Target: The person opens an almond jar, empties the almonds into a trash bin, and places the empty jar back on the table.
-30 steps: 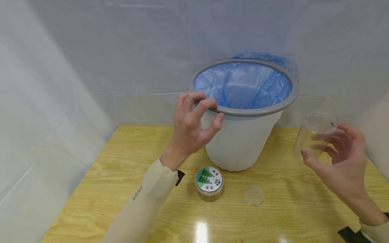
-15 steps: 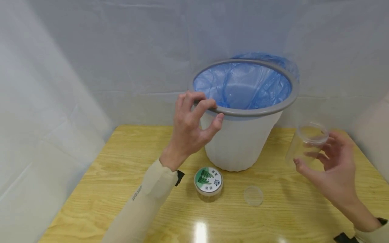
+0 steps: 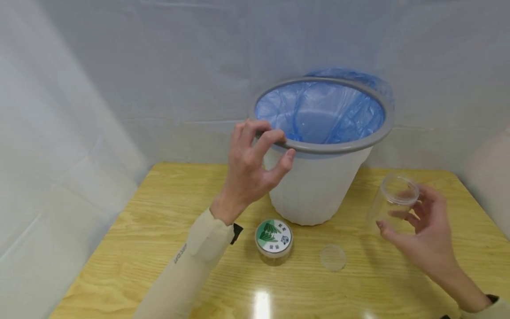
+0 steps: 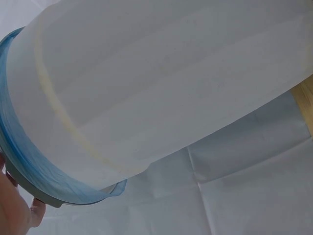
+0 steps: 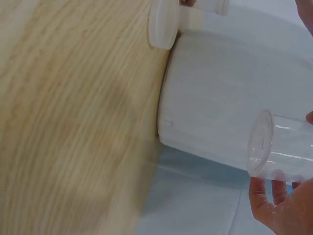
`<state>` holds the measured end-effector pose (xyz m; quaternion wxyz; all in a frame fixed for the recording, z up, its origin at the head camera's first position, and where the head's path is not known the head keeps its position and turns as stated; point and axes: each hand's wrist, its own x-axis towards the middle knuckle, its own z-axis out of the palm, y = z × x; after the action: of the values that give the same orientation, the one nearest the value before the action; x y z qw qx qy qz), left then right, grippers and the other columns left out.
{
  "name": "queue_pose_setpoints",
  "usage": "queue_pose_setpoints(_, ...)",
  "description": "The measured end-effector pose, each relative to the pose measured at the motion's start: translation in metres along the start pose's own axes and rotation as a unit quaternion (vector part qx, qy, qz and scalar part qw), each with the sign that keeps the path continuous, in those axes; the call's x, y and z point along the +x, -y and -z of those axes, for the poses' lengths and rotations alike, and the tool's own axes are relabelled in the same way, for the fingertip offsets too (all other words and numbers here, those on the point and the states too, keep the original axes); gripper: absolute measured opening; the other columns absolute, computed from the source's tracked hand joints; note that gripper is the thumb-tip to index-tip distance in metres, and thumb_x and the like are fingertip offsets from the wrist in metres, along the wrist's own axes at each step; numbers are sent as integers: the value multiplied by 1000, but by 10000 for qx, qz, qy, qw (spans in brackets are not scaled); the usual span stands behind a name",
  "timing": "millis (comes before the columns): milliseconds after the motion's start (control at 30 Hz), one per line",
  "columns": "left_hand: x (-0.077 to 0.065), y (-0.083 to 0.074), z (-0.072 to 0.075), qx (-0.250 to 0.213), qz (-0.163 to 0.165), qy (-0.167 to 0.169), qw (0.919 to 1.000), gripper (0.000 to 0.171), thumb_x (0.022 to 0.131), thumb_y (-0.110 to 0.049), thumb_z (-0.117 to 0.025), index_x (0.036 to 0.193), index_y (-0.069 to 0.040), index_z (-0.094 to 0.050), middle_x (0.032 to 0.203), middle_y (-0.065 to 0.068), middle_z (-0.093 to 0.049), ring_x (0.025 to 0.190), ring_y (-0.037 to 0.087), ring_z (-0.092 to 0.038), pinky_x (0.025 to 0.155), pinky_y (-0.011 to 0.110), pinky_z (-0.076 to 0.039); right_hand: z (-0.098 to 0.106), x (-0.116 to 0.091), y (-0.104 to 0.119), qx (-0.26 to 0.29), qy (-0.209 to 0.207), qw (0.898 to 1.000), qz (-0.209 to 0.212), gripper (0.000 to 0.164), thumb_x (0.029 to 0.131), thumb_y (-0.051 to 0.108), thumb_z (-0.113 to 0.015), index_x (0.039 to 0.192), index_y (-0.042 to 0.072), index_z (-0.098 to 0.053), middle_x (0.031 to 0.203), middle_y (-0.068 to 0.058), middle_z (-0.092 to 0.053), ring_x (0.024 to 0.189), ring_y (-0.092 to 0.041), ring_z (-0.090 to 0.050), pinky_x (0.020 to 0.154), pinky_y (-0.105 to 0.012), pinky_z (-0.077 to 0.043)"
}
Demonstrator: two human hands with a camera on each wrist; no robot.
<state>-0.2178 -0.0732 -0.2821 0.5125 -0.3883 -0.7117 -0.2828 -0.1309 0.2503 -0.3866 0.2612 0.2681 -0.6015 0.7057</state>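
Observation:
My left hand (image 3: 253,166) grips the grey rim of a white trash bin (image 3: 314,188), fingers hooked over the edge and thumb on the outside. The same hand (image 4: 14,210) shows at the lower left corner of the left wrist view, at the rim. A blue plastic bag (image 3: 318,110) lines the bin. To the right of the bin, my right hand (image 3: 430,235) holds a clear plastic jar (image 3: 386,206) above the table, thumb on the near side and fingers behind. In the right wrist view, the jar (image 5: 288,149) looks see-through with nothing inside.
In front of the bin on the wooden table (image 3: 159,248) stands a small jar (image 3: 274,239) with a green and white label on top. Right of it lies a thin clear disc (image 3: 333,258). Pale sheeting (image 3: 179,79) hangs behind the table.
My right hand has moved left and lower in the head view, carrying the clear jar closer to the bin. The left hand stays on the rim.

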Motion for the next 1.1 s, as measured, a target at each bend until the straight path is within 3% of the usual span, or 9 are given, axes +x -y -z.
queue_pose_setpoints(133, 0, -1, 0, 10, 3, -7, 10000, 21, 93, -27, -68, 102, -7, -66, 101, 13, -57, 92, 29, -50, 87, 49, -39, -2, -6, -1, -97, 17, 9998, -168, 100, 51, -46, -54, 143, -10, -36, 123, -11, -56, 101, -14, -67, 83, -19, -58)
queue_pose_setpoints(467, 0, -2, -1, 6, 32, -20, 10000, 21, 93, -26, -69, 102, -7, -65, 101, 13, -57, 92, 29, -50, 87, 50, -39, -4, -22, -3, -1145, 253, 9894, -860, 100, 56, -40, -65, 143, 1, -38, 115, -6, -54, 96, -8, -64, 84, -15, -56)
queue_pose_setpoints(567, 0, -2, -1, 7, 32, -31, 10000, 21, 93, -26, -69, 102, -7, -66, 102, 13, -57, 92, 29, -50, 87, 50, -39, -4, -26, -3, -1839, 307, 9749, -1215, 102, 58, -36, -71, 145, 6, -38, 114, -2, -53, 96, -6, -63, 84, -14, -55)
queue_pose_setpoints(733, 0, -2, -1, 0, 37, -37, 10000, 21, 93, -26, -68, 101, -7, -65, 101, 13, -56, 92, 29, -49, 87, 50, -39, -4, -33, -2, -2879, 655, 9419, -1598, 102, 64, -23, -82, 147, 12, -34, 113, 5, -52, 98, 0, -60, 86, -9, -52)
queue_pose_setpoints(1100, 0, -3, -1, -8, 30, -33, 10000, 21, 94, -27, -67, 102, -7, -65, 102, 13, -56, 91, 29, -49, 88, 50, -38, 1, -43, -7, -3545, 982, 9066, -2069, 93, 70, 0, -91, 144, 5, -34, 111, 5, -52, 98, 10, -57, 85, -3, -46)
